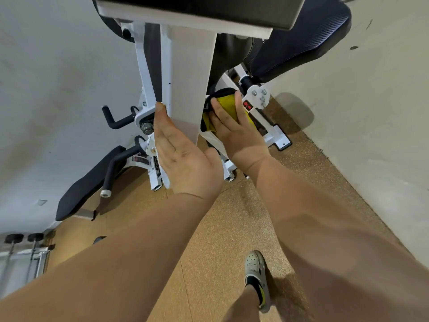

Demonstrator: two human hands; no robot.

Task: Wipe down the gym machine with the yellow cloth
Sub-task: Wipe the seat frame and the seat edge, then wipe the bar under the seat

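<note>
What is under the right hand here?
The yellow cloth, black-edged, lies under the right hand, whose fingers are flat, against the white frame. The frame surface beneath the cloth is covered.

Fuzzy yellow cloth (pixel 228 105), glossy-painted metal frame (pixel 188 89)

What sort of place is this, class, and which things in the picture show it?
Most likely a gym. A white-framed exercise machine with black pads fills the view, weights on bars sit in a rack at the lower left, and the floor is speckled tan matting.
</note>
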